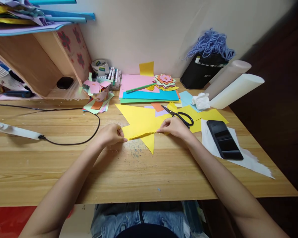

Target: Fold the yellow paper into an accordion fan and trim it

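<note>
A strip of folded yellow paper [141, 135] stretches between my two hands, its layered edge facing me. My left hand [113, 135] pinches the left end with thumb and fingers. At the other end my right hand [173, 127] grips the paper between thumb and forefinger. Beneath and behind lies a larger yellow sheet [140, 115] with pointed corners; one yellow point also sticks out toward me. Black-handled scissors [180, 115] rest just beyond my right hand, on yellow paper scraps [192, 114]. Where the folded strip ends and the sheet behind begins is hard to make out.
A phone [224, 139] lies on white paper at the right. Coloured sheets [149, 96], a green pencil [140, 88] and a layered paper flower [165, 81] sit at the back. A black cable [99, 127] and white power strip [15, 130] cross the left side.
</note>
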`<state>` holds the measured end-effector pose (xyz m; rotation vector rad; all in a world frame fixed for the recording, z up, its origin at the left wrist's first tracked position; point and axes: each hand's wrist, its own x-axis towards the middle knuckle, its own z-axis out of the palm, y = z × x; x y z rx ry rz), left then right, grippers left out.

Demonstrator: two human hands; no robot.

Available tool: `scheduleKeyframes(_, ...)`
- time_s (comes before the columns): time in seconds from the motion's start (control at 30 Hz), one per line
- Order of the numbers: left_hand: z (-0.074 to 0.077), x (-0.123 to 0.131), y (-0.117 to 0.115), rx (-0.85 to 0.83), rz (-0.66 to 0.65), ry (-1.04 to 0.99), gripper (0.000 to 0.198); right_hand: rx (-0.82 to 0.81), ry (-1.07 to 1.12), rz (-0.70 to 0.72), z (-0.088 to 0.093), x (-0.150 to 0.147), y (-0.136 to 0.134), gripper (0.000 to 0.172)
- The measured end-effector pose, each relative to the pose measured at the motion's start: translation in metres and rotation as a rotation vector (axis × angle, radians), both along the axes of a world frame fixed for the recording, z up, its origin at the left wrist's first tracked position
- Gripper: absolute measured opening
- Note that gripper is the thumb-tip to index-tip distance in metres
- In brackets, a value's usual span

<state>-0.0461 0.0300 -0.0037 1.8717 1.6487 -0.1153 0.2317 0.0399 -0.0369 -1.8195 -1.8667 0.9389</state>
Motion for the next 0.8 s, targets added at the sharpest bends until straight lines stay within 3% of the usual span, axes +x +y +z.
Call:
scheduleKeyframes(0.33,0.0,-0.004,0.001,-0.036,-0.061,-0.029,0.027,-0.006,0.065,0.006,-0.001,0.005,-0.003,0.018)
scheduleKeyframes(0.47,-0.001,-0.005,0.001,-0.024,-0.061,-0.019,0.028,0.013,0.176,0.051,0.007,0.007,-0.008,0.011)
scheduleKeyframes(0.57,-0.002,-0.006,0.001,-0.017,-0.062,-0.018,0.028,0.27,0.207,0.106,0.019,0.001,-0.019,0.008)
scheduleKeyframes(0.63,-0.003,-0.006,0.001,-0.014,-0.067,-0.026,0.028,0.483,0.212,0.255,0.022,-0.007,-0.027,0.008)
scheduleKeyframes(0.73,-0.006,-0.007,0.002,-0.007,-0.069,-0.048,0.027,0.699,0.114,0.529,0.017,-0.022,-0.036,0.015)
scheduleKeyframes(0.8,-0.007,-0.008,0.002,-0.004,-0.061,-0.059,0.026,0.787,0.004,0.596,0.008,-0.03,-0.038,0.019)
